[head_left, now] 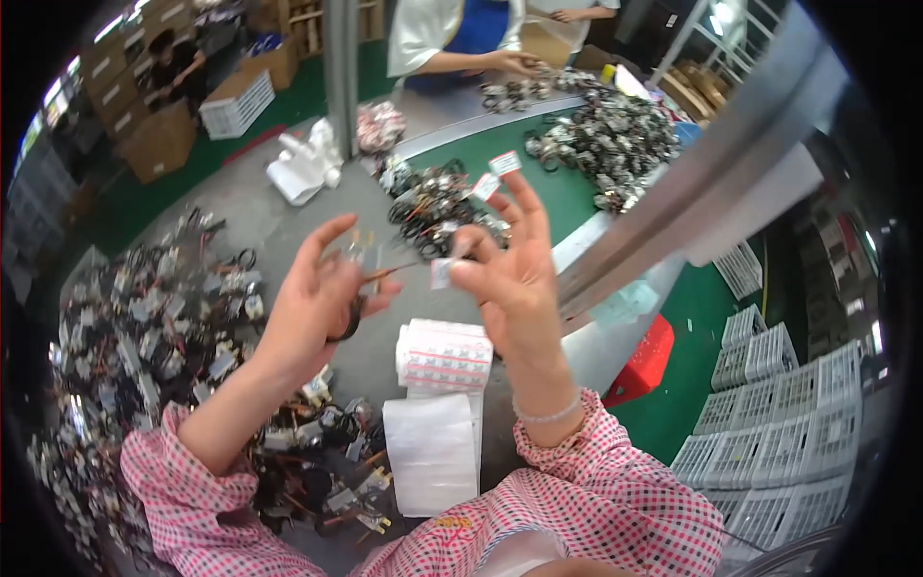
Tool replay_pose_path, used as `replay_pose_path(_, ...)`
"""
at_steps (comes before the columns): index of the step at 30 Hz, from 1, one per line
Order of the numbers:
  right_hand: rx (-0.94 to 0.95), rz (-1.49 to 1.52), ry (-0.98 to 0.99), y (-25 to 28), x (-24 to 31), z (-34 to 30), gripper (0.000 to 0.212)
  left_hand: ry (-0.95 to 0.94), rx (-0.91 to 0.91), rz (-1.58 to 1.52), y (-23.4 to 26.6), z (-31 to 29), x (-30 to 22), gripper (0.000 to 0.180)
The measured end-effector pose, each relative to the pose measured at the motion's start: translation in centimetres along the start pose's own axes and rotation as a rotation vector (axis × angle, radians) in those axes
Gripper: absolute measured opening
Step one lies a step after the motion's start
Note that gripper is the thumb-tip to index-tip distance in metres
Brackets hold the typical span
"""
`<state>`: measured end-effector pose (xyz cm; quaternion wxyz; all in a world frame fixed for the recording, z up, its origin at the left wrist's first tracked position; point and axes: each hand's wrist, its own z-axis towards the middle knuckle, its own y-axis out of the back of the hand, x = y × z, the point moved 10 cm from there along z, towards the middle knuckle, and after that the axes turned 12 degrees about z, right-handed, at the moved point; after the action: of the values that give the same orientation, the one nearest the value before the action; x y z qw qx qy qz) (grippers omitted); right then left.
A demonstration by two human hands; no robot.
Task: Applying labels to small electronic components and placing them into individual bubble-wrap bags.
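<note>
My left hand [317,303], somewhat blurred, is closed round a small cable assembly with a black lead, a reddish-brown wire [386,273] and yellowish metal ends. The wire stretches toward my right hand [519,274], whose thumb and index finger pinch a small white label [441,274] at its end. Whether the label is wrapped fully round the wire I cannot tell. Two more red-edged labels, a lower one [486,187] and an upper one [505,163], cling to raised fingertips of that hand. Below both hands lies a strip of printed labels [447,356] with white backing paper [430,452].
Loose cable assemblies [163,337] cover the table's left side. A bundled cable heap [433,202] lies beyond my hands, a larger heap [615,139] farther right. A metal post [673,183] slants at the right. A co-worker's hand [514,63] works opposite. White crates [769,413] stand right.
</note>
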<state>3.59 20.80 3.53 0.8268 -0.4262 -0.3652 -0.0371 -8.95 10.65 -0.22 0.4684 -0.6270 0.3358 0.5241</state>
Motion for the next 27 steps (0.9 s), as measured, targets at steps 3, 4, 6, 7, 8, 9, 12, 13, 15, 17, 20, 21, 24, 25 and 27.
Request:
replay_pose_path(3,-0.008,-0.091,0.062,-0.1,-0.5,-0.2,0.093,-0.034,0.094,0.195,0.3,-0.1,0.7,0.061)
replay_pose_path(4,-0.028,-0.084,0.110,0.6,0.7,-0.5,0.093,-0.032,0.071,0.201,-0.8,0.0,0.5,0.057)
replay_pose_path(6,-0.025,-0.063,0.059,0.8,0.6,-0.7,0.092,-0.032,0.064,0.211,-1.7,-0.1,0.4,0.054)
replay_pose_path(7,-0.034,-0.064,0.074,0.6,0.7,-0.8,0.092,-0.060,0.073,0.262,-1.4,-0.2,0.3,0.050)
replay_pose_path(8,-0.041,-0.070,0.047,0.4,0.4,-0.8,0.092,-0.089,0.080,0.315,-1.2,-0.3,0.1,0.047)
replay_pose_path(9,-0.051,-0.077,0.017,0.4,0.1,-0.9,0.091,-0.085,0.095,0.318,-1.1,-0.3,0.3,0.047)
replay_pose_path(12,-0.050,-0.029,-0.014,0.5,-0.6,-0.9,0.092,-0.085,0.056,0.451,-0.5,-0.3,0.8,0.054)
replay_pose_path(13,-0.040,0.003,-0.043,0.3,-1.1,-0.9,0.093,-0.079,0.054,0.454,-0.4,-0.4,1.0,0.054)
replay_pose_path(15,-0.041,0.048,-0.082,0.0,-1.4,-1.2,0.093,-0.087,0.045,0.471,-0.3,-0.8,0.8,0.053)
replay_pose_path(17,-0.038,0.094,-0.132,-0.2,-1.6,-1.1,0.093,-0.091,0.023,0.474,-0.4,-0.9,0.6,0.052)
replay_pose_path(20,-0.020,0.094,-0.124,-0.5,-1.9,-1.0,0.093,-0.090,-0.017,0.489,-0.3,-1.0,1.0,0.050)
replay_pose_path(21,-0.031,0.099,-0.152,-0.3,-2.3,-0.8,0.093,-0.107,-0.024,0.506,-0.3,-0.7,1.1,0.049)
replay_pose_path(24,-0.041,0.017,-0.051,-1.0,-1.0,-1.1,0.092,-0.102,-0.036,0.494,-1.2,-1.2,0.6,0.047)
replay_pose_path(25,-0.042,0.030,-0.085,-1.0,-1.6,-1.0,0.092,-0.156,-0.028,0.508,-1.5,-1.2,-0.1,0.047)
replay_pose_path(27,0.014,-0.021,-0.056,-1.3,-1.8,-0.9,0.093,-0.156,-0.009,0.511,-1.4,-1.4,0.0,0.046)
